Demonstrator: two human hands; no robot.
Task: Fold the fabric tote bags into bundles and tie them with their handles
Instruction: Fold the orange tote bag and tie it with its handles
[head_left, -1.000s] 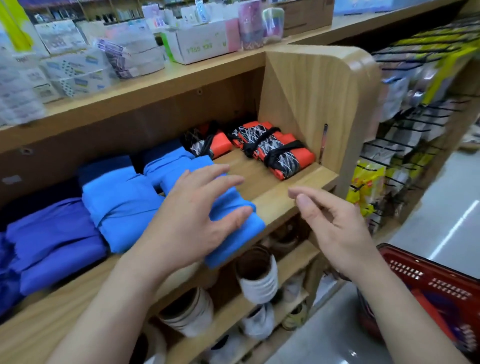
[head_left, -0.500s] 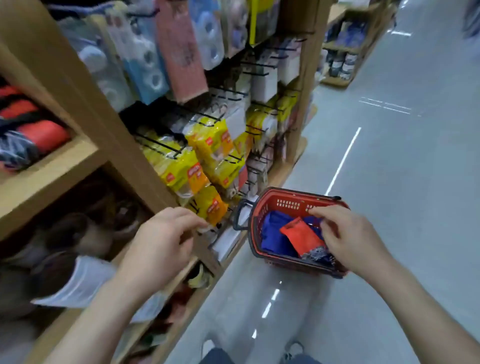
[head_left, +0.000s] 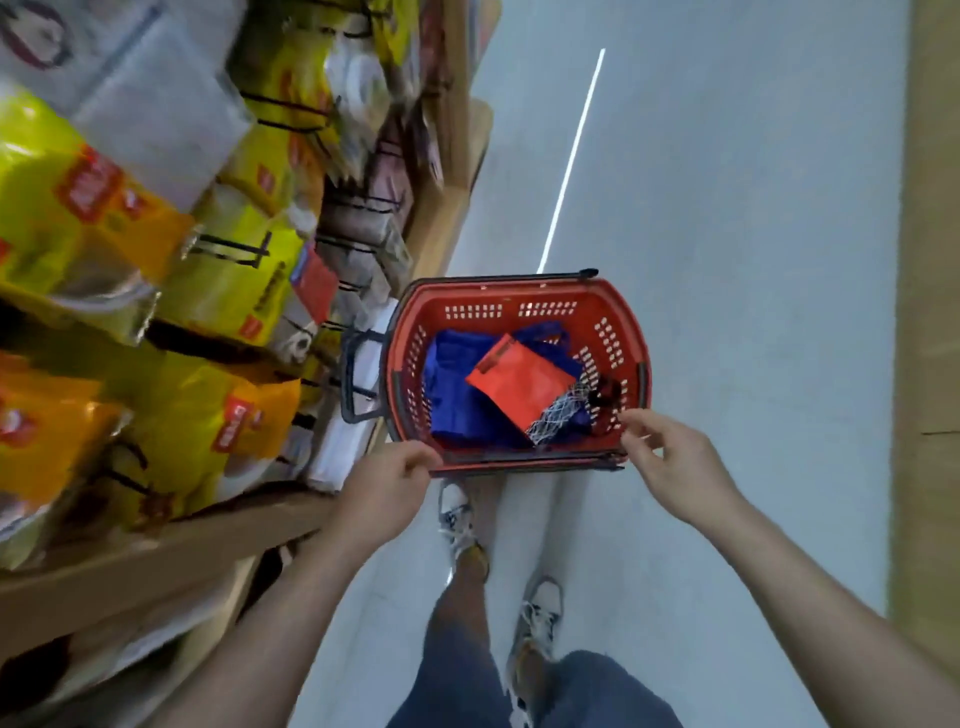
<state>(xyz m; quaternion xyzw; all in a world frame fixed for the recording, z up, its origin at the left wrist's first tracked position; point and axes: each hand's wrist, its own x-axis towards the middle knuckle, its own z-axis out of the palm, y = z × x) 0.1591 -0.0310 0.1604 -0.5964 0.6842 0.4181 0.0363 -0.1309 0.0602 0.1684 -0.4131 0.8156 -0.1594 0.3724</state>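
A red plastic basket stands on the floor in front of my feet. Inside it lie loose blue tote bags. An orange tote bag with a black-and-white patterned end and black handles lies on top of them. My left hand hovers at the basket's near left corner, fingers loosely curled and holding nothing. My right hand hovers at the near right corner, close to the black handles, with its fingers relaxed and empty.
A wooden rack hung with yellow packets runs along the left, close to the basket's black pull handle. My legs and shoes stand just behind the basket. Grey floor stretches ahead. A wooden unit lines the right edge.
The view swung from the shelf of folded bundles down to the basket on the floor. My left hand left the blue bundle, and both hands now hover over the basket's near rim.
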